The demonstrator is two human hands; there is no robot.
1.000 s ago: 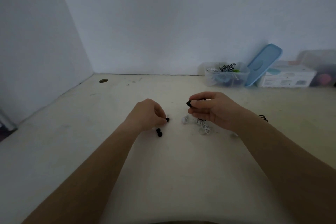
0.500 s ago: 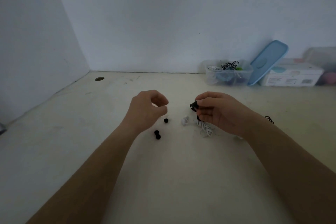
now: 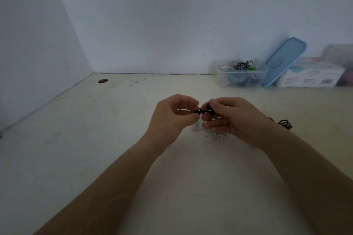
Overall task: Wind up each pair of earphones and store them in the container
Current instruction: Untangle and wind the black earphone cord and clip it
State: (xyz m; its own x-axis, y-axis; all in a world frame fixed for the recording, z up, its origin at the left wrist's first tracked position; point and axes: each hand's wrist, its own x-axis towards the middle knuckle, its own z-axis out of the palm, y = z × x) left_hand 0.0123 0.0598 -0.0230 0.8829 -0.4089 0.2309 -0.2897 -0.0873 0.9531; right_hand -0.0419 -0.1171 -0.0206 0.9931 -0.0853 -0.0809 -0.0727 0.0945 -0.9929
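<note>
Scuffed beige desk [image 3: 76,149], white walls. Your left hand [image 3: 172,118] and right hand [image 3: 235,120] both pinch the black earphones [image 3: 202,111] between curled fingertips, above white earphones [image 3: 219,137]. The container [image 3: 223,80] sits back right.

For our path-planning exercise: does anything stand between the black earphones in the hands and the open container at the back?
Nothing visible does. The left hand and right hand pinch the earphones; the container stands open behind them to the right, lid leaning beside it. A black coil lies off that line.
</note>
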